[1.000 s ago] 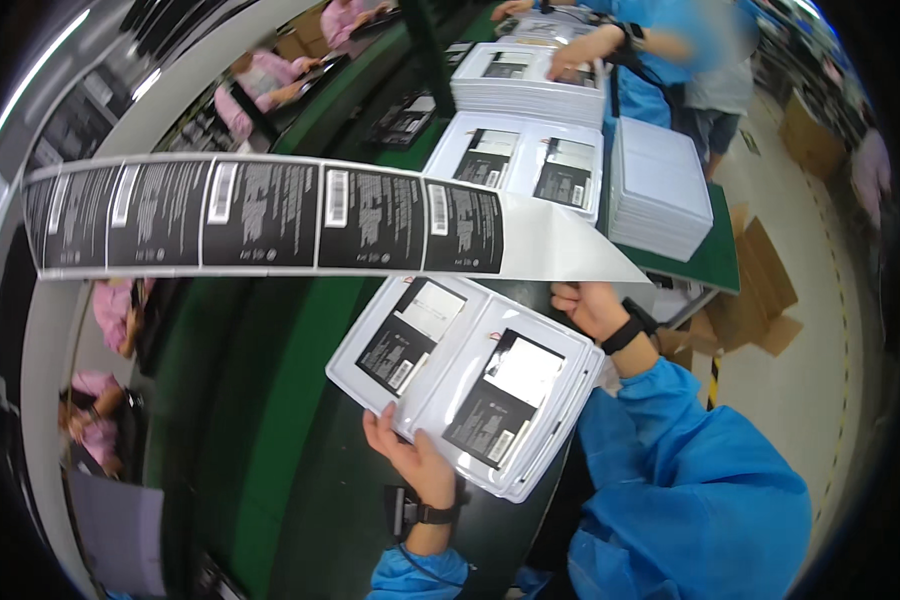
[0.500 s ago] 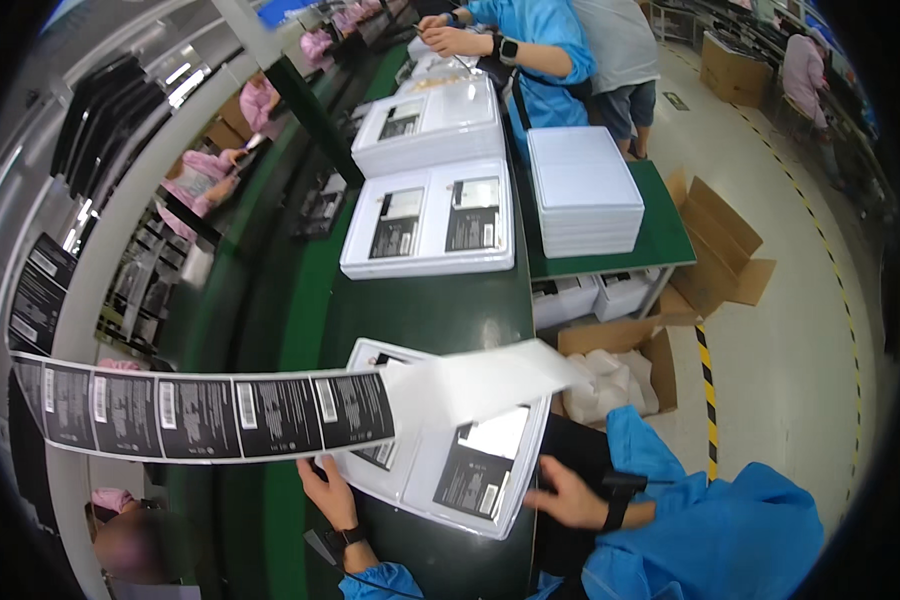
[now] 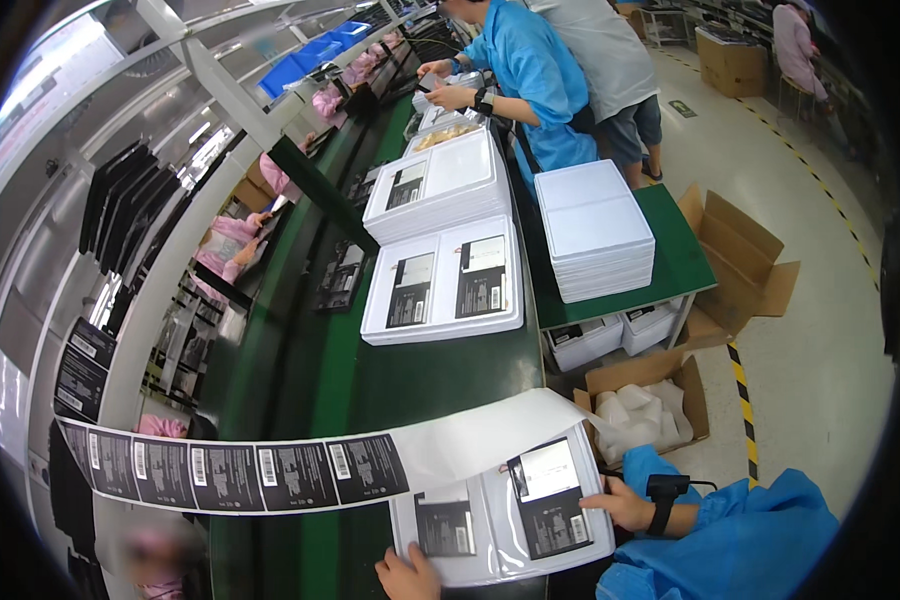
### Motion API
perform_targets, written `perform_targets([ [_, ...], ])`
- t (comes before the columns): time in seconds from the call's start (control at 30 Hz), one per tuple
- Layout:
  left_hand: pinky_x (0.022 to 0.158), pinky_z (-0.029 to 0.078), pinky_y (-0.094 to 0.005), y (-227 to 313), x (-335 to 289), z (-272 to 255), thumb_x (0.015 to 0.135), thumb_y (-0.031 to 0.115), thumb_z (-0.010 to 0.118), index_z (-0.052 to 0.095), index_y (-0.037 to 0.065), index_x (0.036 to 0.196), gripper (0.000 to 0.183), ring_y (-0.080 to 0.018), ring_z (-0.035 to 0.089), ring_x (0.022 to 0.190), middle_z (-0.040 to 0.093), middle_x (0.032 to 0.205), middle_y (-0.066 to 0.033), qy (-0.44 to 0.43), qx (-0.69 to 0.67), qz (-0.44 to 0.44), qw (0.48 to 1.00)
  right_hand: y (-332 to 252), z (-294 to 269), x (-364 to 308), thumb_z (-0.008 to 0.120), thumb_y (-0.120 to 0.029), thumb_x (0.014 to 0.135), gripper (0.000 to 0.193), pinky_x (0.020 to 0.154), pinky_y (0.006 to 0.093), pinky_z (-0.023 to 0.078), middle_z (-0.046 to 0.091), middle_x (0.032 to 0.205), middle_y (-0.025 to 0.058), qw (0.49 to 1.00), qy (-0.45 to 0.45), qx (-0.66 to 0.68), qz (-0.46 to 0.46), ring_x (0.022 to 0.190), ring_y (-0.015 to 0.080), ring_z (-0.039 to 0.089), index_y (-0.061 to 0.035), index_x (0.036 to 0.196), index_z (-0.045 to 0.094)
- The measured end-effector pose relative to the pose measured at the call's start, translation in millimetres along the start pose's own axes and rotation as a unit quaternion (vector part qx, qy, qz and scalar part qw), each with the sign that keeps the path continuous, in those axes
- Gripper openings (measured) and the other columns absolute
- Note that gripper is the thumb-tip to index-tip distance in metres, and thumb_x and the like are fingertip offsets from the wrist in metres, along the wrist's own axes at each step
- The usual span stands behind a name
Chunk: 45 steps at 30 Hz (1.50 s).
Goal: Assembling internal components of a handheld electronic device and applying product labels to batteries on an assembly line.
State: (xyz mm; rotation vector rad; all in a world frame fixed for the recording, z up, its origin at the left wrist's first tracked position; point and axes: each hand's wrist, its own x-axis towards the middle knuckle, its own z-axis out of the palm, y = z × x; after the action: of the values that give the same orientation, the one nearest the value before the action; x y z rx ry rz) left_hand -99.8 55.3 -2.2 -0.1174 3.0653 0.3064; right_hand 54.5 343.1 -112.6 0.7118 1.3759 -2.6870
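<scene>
In front of me lies a white plastic tray [image 3: 490, 528] with two compartments. Each holds a flat black-and-silver pack, like a battery pack: a left one [image 3: 446, 524] and a right one [image 3: 550, 512]. My right hand [image 3: 625, 503] is closed on the tray's right edge, thumb on top. At the lower left corner my left hand [image 3: 408, 577] grips the edge, its lower part cut off by the picture's rim. A strip of black labels [image 3: 280, 473] on white backing curves across; its bare end [image 3: 490, 430] hangs over the tray's far edge.
Beyond the tray stand a stack of filled trays [image 3: 442, 330] on the green bench and a stack of white trays [image 3: 595, 240] on a side table. An open carton [image 3: 705, 400] with white wrapping sits at right. A co-worker in blue [image 3: 535, 70] works farther off.
My right hand, open beside the tray before, has closed on its right edge. The tray has turned and the strip's bare end covers less of it. The whole view has shifted.
</scene>
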Motion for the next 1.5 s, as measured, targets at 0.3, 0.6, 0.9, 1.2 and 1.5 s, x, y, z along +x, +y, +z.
perform_targets([
  [0.3, 0.075, 0.052, -0.0508, -11, -59, 0, 0.1, 0.05, 0.06, 0.073, -0.007, 0.091, 0.059, -0.0436, 0.07, 0.082, 0.07, 0.089, -0.0314, -0.197, -0.188, -0.045, 0.961, 12, -89, -19, 0.08, -0.02, 0.087, 0.051, 0.089, 0.0335, 0.056, 0.072, 0.118, 0.0138, 0.999, -0.011, 0.015, 0.047, 0.1, 0.0199, 0.07, 0.0022, 0.13, 0.064],
  [0.6, 0.06, 0.046, -0.0304, 41, -77, -16, 0.093, 0.019, 0.076, 0.075, 0.0, 0.105, 0.023, -0.0085, 0.059, 0.074, 0.07, 0.081, -0.0025, -0.326, -0.414, 0.141, 0.838, 6, -152, -84, 0.074, -0.007, 0.081, 0.062, 0.095, 0.0399, 0.058, 0.07, 0.123, 0.0202, 0.981, 0.088, 0.154, 0.082, 0.105, 0.03, 0.072, 0.0066, 0.139, 0.055],
  [0.9, 0.079, 0.049, -0.0365, 147, -33, 15, 0.096, 0.023, 0.068, 0.065, -0.005, 0.111, 0.032, -0.0218, 0.061, 0.084, 0.065, 0.092, -0.0114, -0.445, -0.424, 0.425, 0.664, -54, -196, -123, 0.069, -0.029, 0.079, 0.07, 0.091, 0.0474, 0.061, 0.07, 0.121, 0.0243, 0.947, 0.147, 0.273, -0.081, 0.102, 0.0374, 0.072, 0.0046, 0.139, 0.054],
  [1.2, 0.079, 0.049, -0.0212, 246, 78, 95, 0.106, 0.023, 0.059, 0.053, 0.0, 0.144, 0.045, -0.0076, 0.062, 0.101, 0.064, 0.124, -0.0046, -0.334, -0.767, 0.194, 0.513, -147, -144, -14, 0.06, -0.028, 0.095, 0.057, 0.09, 0.0463, 0.06, 0.067, 0.124, 0.0222, 0.914, 0.169, 0.171, -0.328, 0.101, 0.0352, 0.071, 0.0056, 0.14, 0.05],
  [1.5, 0.084, 0.048, -0.0252, 230, 165, 82, 0.11, 0.024, 0.046, 0.055, -0.002, 0.138, 0.039, -0.0102, 0.057, 0.094, 0.065, 0.111, -0.0066, -0.029, -0.75, 0.161, 0.641, -226, -50, 110, 0.056, -0.031, 0.101, 0.049, 0.089, 0.0414, 0.061, 0.07, 0.119, 0.0194, 0.958, 0.064, 0.117, -0.253, 0.099, 0.0308, 0.073, 0.005, 0.133, 0.055],
])
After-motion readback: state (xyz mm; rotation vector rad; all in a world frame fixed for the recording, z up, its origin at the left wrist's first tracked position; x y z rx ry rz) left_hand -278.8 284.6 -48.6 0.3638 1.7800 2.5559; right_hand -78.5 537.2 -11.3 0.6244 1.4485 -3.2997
